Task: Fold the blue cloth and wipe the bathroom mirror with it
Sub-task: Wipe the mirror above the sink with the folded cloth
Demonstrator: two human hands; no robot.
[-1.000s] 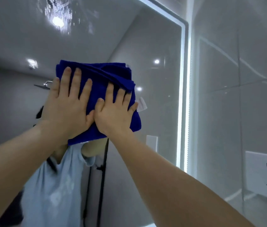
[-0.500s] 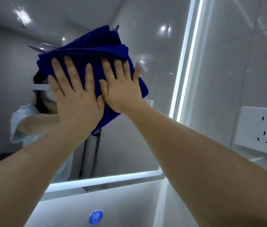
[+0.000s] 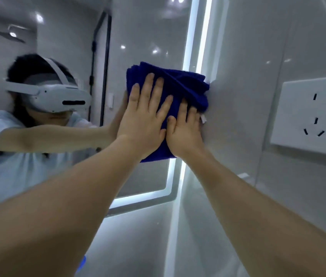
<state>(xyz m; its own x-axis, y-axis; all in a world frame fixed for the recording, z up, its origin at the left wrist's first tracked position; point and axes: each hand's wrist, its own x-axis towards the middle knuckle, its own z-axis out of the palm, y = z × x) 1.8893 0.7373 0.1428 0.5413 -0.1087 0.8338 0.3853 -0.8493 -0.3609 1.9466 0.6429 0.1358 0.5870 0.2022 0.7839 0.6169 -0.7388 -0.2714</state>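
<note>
The folded blue cloth [image 3: 186,86] lies flat against the bathroom mirror [image 3: 142,27], at the mirror's lit right edge. Its right side reaches over the light strip to the tiled wall. My left hand [image 3: 144,120] presses flat on the cloth's left half with fingers spread. My right hand [image 3: 184,132] presses right beside it on the lower right part, thumbs nearly touching. A small white tag [image 3: 203,118] sticks out by my right fingers. The mirror reflects a person with a white headset and the cloth's far side.
A bright light strip [image 3: 202,37] runs down the mirror's right edge and along its bottom [image 3: 138,198]. A white wall socket [image 3: 314,116] sits on the grey tiled wall to the right. A small blue round object [image 3: 81,263] shows at the bottom.
Both hands slid the cloth down and to the right across the glass, from the upper middle to the mirror's right edge. The hands stayed side by side on it.
</note>
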